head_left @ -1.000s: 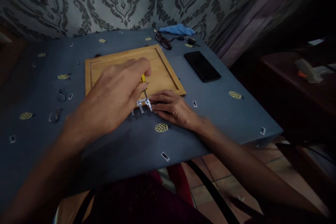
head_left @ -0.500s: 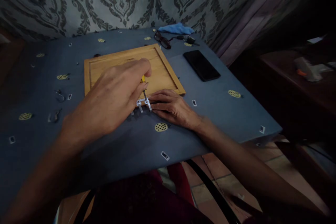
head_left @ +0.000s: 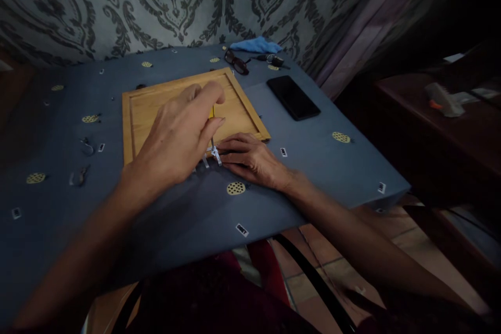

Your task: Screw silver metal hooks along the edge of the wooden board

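just left of my right hand's point(head_left: 254, 160) fingertips, which lie close together, sits the silver hook strip point(head_left: 215, 155) at the near edge of the framed wooden board point(head_left: 248, 107); whether they grip it i cannot tell. above it, my left hand point(head_left: 176, 133) pinches a yellow-handled screwdriver point(head_left: 212, 112), shaft down to the strip. a phone point(head_left: 293, 97) lies farther right, sunglasses point(head_left: 236, 62) and blue cloth point(head_left: 256, 45) beyond.

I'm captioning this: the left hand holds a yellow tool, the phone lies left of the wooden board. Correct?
Not left: the head view shows the phone right of the wooden board. The left hand does hold a yellow tool.
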Available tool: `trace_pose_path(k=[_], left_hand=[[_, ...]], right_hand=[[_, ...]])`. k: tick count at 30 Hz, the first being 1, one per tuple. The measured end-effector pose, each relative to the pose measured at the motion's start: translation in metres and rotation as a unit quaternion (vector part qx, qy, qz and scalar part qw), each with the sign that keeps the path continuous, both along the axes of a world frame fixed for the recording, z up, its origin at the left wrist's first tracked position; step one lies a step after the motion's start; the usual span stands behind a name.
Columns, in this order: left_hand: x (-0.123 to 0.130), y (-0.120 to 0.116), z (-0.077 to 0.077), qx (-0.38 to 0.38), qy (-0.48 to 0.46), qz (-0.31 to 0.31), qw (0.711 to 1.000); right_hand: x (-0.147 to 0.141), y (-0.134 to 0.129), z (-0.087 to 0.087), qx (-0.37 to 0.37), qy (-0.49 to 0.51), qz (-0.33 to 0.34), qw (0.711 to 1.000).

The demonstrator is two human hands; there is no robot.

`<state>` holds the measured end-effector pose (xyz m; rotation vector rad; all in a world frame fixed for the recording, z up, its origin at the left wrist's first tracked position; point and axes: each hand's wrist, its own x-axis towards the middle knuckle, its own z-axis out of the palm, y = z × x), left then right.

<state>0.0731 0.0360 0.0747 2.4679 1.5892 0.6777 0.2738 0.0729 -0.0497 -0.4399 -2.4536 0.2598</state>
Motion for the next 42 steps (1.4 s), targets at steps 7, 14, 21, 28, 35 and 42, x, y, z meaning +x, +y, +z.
trace_pose_path(k=[7, 14, 21, 28, 35, 42], left_hand=[[-0.002, 0.009, -0.001, 0.01, -0.002, 0.01, 1.0], [-0.002, 0.008, -0.003, -0.018, -0.029, 0.0, 0.999], [0.002, 0.008, -0.004, 0.033, -0.016, 0.02, 0.999], [0.0, 0.006, 0.003, 0.022, 0.012, 0.021, 0.999], [-0.005, 0.007, 0.006, 0.001, 0.003, -0.007, 1.0], [-0.007, 0.01, 0.001, 0.015, 0.015, 0.016, 1.0]], right_hand=[[0.001, 0.001, -0.002, -0.012, -0.012, -0.001, 1.0], [0.001, 0.001, -0.001, -0.013, -0.011, 0.003, 1.0], [0.002, 0.0, 0.001, -0.034, -0.02, 0.002, 0.999], [0.001, 0.0, -0.001, -0.016, -0.004, 0.002, 1.0], [0.001, 0.0, -0.001, -0.003, 0.0, 0.004, 1.0], [0.001, 0.0, -0.001, 0.0, 0.008, 0.008, 1.0]])
